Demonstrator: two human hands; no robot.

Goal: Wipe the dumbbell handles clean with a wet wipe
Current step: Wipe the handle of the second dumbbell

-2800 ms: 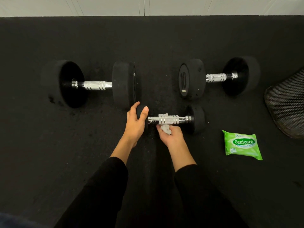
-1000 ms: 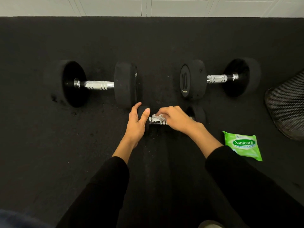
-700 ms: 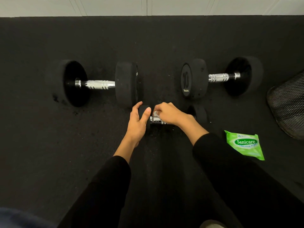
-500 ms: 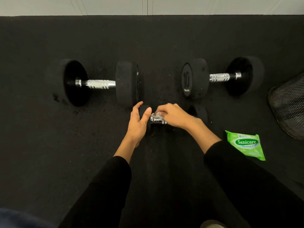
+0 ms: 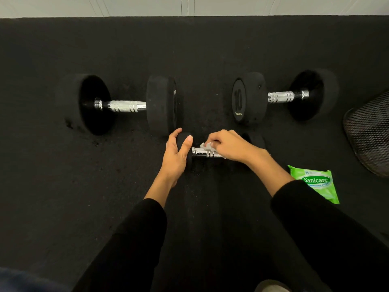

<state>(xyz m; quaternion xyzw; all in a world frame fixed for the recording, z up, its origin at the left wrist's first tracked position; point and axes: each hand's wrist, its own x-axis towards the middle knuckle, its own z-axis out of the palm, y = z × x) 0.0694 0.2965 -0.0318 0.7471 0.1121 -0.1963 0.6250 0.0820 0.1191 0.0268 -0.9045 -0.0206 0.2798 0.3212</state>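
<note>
Down on the black rubber floor [image 5: 63,197], right in front of my knees, the small dumbbell [image 5: 205,153] lies crosswise, and I am working on its chrome handle. My left hand [image 5: 175,157] is cupped around the near-left weight head, thumb on one side and fingers on the other, bracing it. My right hand [image 5: 228,145] comes over the bar from above, fingertips pinching a bunched wet wipe [image 5: 206,146] against the metal. I judge the main risk to be rolling: the heads are round, and if my left hand slackens while I scrub sideways, the dumbbell could turn under the wipe and I would only polish one face of the bar. The wipe is wadded small, so it may skip the grooved rings or slip out of my pinch. The underside of the handle is hidden from me, so I cannot tell whether it is clean. Two larger dumbbells, left dumbbell [image 5: 126,106] and right dumbbell [image 5: 280,96], wait beyond, handles seemingly not yet done; the wipe could dry out first, though the green wipe packet [image 5: 315,182] lies near my right forearm.
</note>
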